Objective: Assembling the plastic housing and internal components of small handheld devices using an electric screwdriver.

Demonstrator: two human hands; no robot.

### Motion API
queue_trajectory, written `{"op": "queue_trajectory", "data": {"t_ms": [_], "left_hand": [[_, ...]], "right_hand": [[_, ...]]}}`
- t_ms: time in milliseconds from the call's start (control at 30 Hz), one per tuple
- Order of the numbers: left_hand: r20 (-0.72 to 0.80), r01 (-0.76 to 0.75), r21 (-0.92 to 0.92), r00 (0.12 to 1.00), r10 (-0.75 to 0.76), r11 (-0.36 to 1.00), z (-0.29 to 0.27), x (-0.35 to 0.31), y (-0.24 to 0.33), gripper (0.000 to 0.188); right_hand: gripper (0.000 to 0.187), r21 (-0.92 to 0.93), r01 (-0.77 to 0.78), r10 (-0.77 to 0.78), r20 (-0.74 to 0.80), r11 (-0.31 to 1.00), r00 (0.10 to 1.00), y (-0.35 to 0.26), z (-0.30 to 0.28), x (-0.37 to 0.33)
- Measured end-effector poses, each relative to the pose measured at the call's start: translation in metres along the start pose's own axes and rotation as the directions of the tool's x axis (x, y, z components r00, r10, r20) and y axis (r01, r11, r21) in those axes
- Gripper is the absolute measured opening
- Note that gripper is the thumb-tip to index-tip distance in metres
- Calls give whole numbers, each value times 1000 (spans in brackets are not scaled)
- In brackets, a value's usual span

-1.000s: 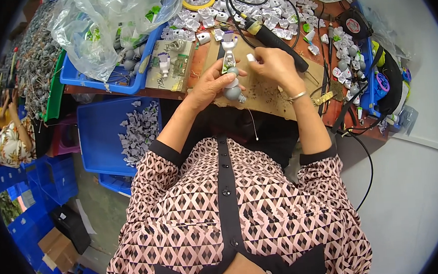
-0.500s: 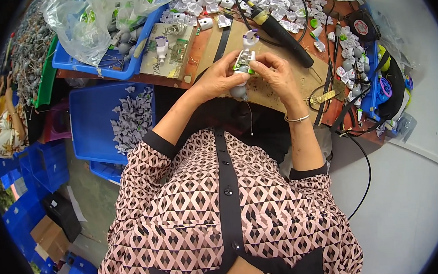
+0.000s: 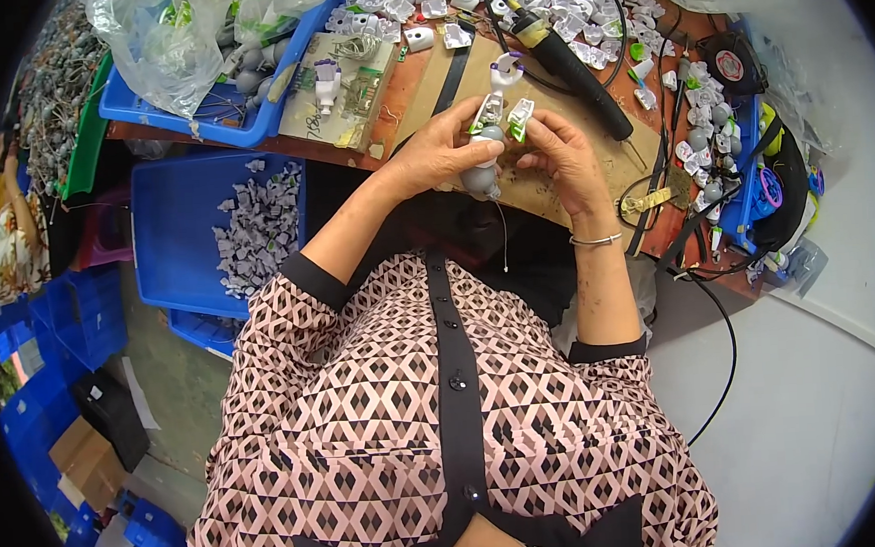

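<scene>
My left hand [image 3: 447,150] is closed round a small toy figure [image 3: 483,177] with a grey rounded body, a white upper part and a purple-and-white curved end at its top. A thin cord hangs from the figure's lower end. Between thumb and fingers, my right hand [image 3: 563,159] pinches a white-and-green plastic shell piece [image 3: 521,118], held apart from the figure and just to its right. The upper part of the figure looks open on its inside. Both hands are above the near edge of a wooden work board [image 3: 446,84].
A black-handled soldering iron [image 3: 572,73] lies beyond my right hand, its tip toward me. Loose white plastic parts [image 3: 582,14] cover the far table. Blue bins [image 3: 169,230] stand at left, one holding small grey parts. Cables [image 3: 728,356] hang at the right edge.
My right hand has moved slightly right and away from the figure, and the white-and-green shell piece in it is now separate. My left hand still holds the figure.
</scene>
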State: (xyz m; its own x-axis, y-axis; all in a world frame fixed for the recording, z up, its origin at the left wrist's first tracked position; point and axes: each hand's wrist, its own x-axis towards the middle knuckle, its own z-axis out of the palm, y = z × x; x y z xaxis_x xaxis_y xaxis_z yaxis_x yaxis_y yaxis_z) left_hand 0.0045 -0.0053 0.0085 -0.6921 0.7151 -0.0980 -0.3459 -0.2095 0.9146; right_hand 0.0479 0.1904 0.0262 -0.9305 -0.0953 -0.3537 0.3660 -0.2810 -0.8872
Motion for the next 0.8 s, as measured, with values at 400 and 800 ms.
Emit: {"op": "queue_trajectory", "data": {"t_ms": [400, 800], "left_hand": [[-70, 74, -76, 994, -79, 994, -10, -1, 0, 52], [3, 63, 143, 998, -64, 988, -3, 25, 13, 53]], "right_hand": [[30, 207, -89, 66, 117, 974, 991, 12, -13, -49], [26, 622, -73, 309, -281, 780, 908, 195, -147, -218]]}}
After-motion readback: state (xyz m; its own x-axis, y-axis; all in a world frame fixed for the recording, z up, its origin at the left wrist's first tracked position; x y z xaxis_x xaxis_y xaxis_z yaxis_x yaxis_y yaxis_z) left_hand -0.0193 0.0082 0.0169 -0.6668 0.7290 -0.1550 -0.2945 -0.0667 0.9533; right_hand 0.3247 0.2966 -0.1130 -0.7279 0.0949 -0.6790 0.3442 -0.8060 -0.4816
